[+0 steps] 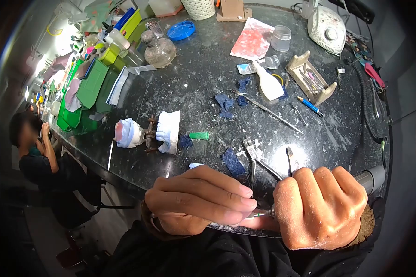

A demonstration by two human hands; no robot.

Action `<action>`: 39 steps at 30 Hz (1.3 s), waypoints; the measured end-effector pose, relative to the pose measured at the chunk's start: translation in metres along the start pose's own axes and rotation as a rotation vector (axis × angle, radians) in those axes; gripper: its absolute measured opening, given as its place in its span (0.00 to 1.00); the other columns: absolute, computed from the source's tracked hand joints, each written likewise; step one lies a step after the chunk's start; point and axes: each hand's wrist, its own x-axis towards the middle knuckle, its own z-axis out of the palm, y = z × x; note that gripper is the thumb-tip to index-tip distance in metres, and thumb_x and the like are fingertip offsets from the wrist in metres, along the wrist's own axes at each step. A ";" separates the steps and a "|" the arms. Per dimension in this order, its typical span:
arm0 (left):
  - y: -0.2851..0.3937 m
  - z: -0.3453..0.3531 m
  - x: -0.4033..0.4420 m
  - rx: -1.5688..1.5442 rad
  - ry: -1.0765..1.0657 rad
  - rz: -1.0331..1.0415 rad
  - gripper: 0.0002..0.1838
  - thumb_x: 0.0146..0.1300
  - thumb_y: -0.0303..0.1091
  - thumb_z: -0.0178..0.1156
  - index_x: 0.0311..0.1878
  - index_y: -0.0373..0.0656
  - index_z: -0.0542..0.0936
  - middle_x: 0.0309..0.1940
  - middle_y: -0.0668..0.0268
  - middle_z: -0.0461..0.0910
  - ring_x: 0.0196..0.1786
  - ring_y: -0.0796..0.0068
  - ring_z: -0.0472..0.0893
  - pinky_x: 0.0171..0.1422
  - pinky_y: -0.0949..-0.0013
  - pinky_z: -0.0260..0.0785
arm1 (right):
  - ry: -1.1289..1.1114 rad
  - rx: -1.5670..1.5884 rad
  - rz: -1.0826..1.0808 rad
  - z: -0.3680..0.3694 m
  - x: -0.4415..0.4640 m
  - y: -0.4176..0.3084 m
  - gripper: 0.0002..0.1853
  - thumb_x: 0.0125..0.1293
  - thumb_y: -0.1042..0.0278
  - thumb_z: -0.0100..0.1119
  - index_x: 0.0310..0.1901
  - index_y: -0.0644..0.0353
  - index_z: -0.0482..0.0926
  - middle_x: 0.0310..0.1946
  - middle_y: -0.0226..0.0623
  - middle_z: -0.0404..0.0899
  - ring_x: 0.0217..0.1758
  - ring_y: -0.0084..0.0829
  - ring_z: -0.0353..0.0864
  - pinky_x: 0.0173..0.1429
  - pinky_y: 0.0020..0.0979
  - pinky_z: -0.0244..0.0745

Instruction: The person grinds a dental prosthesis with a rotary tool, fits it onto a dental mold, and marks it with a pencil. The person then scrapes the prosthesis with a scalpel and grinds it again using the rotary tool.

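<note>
At the bench's front edge my right hand (321, 210) is closed in a fist around a rotary handpiece, most of it hidden by the fingers. Its thin bur (258, 215) with a green band points left, toward my left hand (196, 201). That hand has its fingers pressed together and curled over the bur's tip. Whatever they pinch is hidden behind them. Just beyond my hands lie pliers (254, 159), a metal-tipped tool (291, 159) and a dark blue wax piece (234, 161). Farther left stands a dental cast on an articulator (150, 134), near a green cylinder (199, 135).
White dust and scraps litter the dark bench (194, 87). A white bottle (267, 83), an instrument rack (312, 78) and a blue pen (310, 106) lie right of centre. Green bins (90, 87) and a glass burner (159, 51) stand left. Another person (37, 152) sits at far left.
</note>
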 end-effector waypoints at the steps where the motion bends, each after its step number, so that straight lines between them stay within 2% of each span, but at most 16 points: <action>1: 0.000 0.001 0.001 -0.005 0.008 0.002 0.03 0.50 0.24 0.66 0.26 0.37 0.81 0.30 0.58 0.83 0.38 0.66 0.83 0.39 0.72 0.79 | -0.025 -0.005 0.009 -0.001 0.000 -0.001 0.26 0.55 0.45 0.58 0.15 0.58 0.62 0.12 0.28 0.56 0.12 0.21 0.55 0.17 0.24 0.44; 6: -0.005 -0.002 -0.002 0.020 -0.029 0.044 0.02 0.54 0.23 0.63 0.27 0.37 0.82 0.31 0.58 0.83 0.38 0.64 0.83 0.40 0.70 0.78 | -0.153 -0.095 0.020 -0.010 0.001 -0.001 0.23 0.49 0.49 0.60 0.16 0.57 0.62 0.13 0.28 0.55 0.13 0.22 0.56 0.19 0.26 0.46; 12: -0.006 -0.001 -0.003 0.005 0.000 0.049 0.02 0.52 0.20 0.63 0.27 0.36 0.82 0.31 0.57 0.83 0.37 0.62 0.82 0.39 0.68 0.77 | -0.108 -0.106 0.039 -0.007 0.001 -0.003 0.23 0.47 0.49 0.60 0.16 0.57 0.61 0.13 0.27 0.54 0.13 0.22 0.56 0.19 0.26 0.45; 14: -0.007 -0.001 -0.004 -0.008 0.026 0.037 0.03 0.51 0.18 0.63 0.29 0.35 0.81 0.32 0.56 0.82 0.37 0.62 0.82 0.39 0.69 0.77 | -0.031 -0.087 0.044 -0.005 0.002 0.002 0.30 0.48 0.40 0.63 0.14 0.56 0.58 0.11 0.25 0.51 0.11 0.22 0.52 0.17 0.26 0.42; 17: -0.004 0.000 -0.007 -0.040 0.087 -0.034 0.06 0.52 0.17 0.63 0.34 0.34 0.80 0.34 0.54 0.82 0.37 0.63 0.82 0.40 0.69 0.76 | 0.028 -0.027 0.068 -0.009 0.004 0.008 0.36 0.38 0.34 0.69 0.13 0.55 0.55 0.09 0.23 0.47 0.09 0.20 0.49 0.16 0.24 0.40; 20: 0.007 0.001 -0.009 -0.120 0.166 -0.168 0.12 0.53 0.16 0.63 0.42 0.32 0.76 0.38 0.51 0.81 0.39 0.68 0.82 0.42 0.71 0.75 | 0.091 0.167 0.172 -0.011 0.006 0.009 0.33 0.32 0.37 0.74 0.15 0.55 0.61 0.08 0.24 0.57 0.08 0.22 0.61 0.14 0.23 0.52; 21: 0.005 0.002 -0.010 -0.154 0.194 -0.135 0.12 0.53 0.16 0.62 0.41 0.32 0.76 0.38 0.50 0.80 0.40 0.68 0.82 0.42 0.71 0.76 | 0.038 0.244 0.263 -0.015 0.006 0.009 0.31 0.31 0.41 0.76 0.17 0.55 0.65 0.09 0.25 0.62 0.09 0.24 0.66 0.15 0.24 0.58; 24: 0.004 0.000 -0.011 -0.155 0.233 -0.111 0.11 0.52 0.14 0.59 0.41 0.31 0.75 0.40 0.49 0.80 0.42 0.68 0.82 0.43 0.74 0.76 | 0.000 0.292 0.385 -0.012 0.004 0.015 0.28 0.34 0.46 0.76 0.24 0.59 0.69 0.12 0.29 0.66 0.11 0.25 0.68 0.18 0.23 0.62; 26: 0.005 0.001 -0.013 -0.182 0.290 -0.114 0.11 0.52 0.13 0.57 0.40 0.30 0.75 0.40 0.47 0.80 0.44 0.64 0.82 0.46 0.73 0.77 | 0.083 0.196 0.485 -0.012 0.010 0.022 0.33 0.36 0.46 0.74 0.35 0.63 0.68 0.13 0.30 0.62 0.13 0.25 0.58 0.20 0.25 0.56; 28: 0.010 -0.002 -0.013 -0.244 0.314 -0.117 0.10 0.53 0.13 0.57 0.40 0.29 0.75 0.41 0.47 0.80 0.44 0.60 0.82 0.47 0.69 0.78 | 0.200 0.134 0.556 -0.010 0.011 0.035 0.34 0.47 0.44 0.70 0.41 0.64 0.64 0.13 0.32 0.58 0.14 0.25 0.52 0.20 0.26 0.52; 30: 0.018 -0.004 -0.011 -0.254 0.348 -0.100 0.09 0.52 0.12 0.57 0.39 0.28 0.77 0.42 0.47 0.79 0.45 0.58 0.82 0.49 0.66 0.79 | 0.339 0.127 0.584 -0.005 0.015 0.044 0.28 0.58 0.48 0.59 0.45 0.64 0.61 0.14 0.34 0.58 0.14 0.26 0.53 0.22 0.26 0.53; 31: 0.022 -0.007 -0.009 -0.224 0.337 -0.080 0.09 0.52 0.12 0.57 0.38 0.27 0.78 0.42 0.47 0.78 0.45 0.58 0.82 0.49 0.66 0.79 | 0.291 0.135 0.639 -0.010 0.018 0.045 0.24 0.50 0.68 0.54 0.48 0.65 0.60 0.17 0.41 0.69 0.17 0.38 0.71 0.25 0.31 0.66; 32: 0.024 -0.010 -0.009 -0.191 0.326 -0.063 0.09 0.52 0.11 0.57 0.38 0.27 0.78 0.42 0.47 0.78 0.45 0.58 0.82 0.50 0.66 0.79 | 0.270 0.088 0.618 -0.010 0.019 0.048 0.24 0.47 0.74 0.49 0.49 0.67 0.60 0.19 0.43 0.70 0.18 0.40 0.72 0.27 0.32 0.68; 35: 0.027 -0.014 -0.013 -0.218 0.321 -0.053 0.08 0.52 0.12 0.60 0.35 0.31 0.79 0.40 0.48 0.78 0.42 0.58 0.83 0.48 0.62 0.80 | 0.319 -0.004 0.529 0.008 0.017 0.059 0.26 0.47 0.76 0.46 0.51 0.69 0.58 0.26 0.53 0.74 0.24 0.46 0.77 0.34 0.37 0.74; 37: 0.033 -0.009 -0.015 -0.297 0.402 -0.149 0.08 0.52 0.11 0.60 0.34 0.33 0.78 0.35 0.49 0.80 0.40 0.59 0.83 0.45 0.60 0.81 | 0.357 -0.205 0.386 0.028 0.020 0.075 0.20 0.50 0.75 0.49 0.48 0.71 0.66 0.33 0.61 0.76 0.26 0.48 0.79 0.29 0.37 0.75; 39: 0.031 -0.013 -0.022 -0.250 0.375 -0.108 0.09 0.51 0.11 0.61 0.35 0.32 0.78 0.32 0.49 0.81 0.39 0.59 0.84 0.44 0.60 0.81 | 0.232 -0.311 0.438 0.048 0.026 0.093 0.14 0.53 0.74 0.51 0.41 0.73 0.71 0.41 0.70 0.73 0.27 0.50 0.79 0.26 0.37 0.75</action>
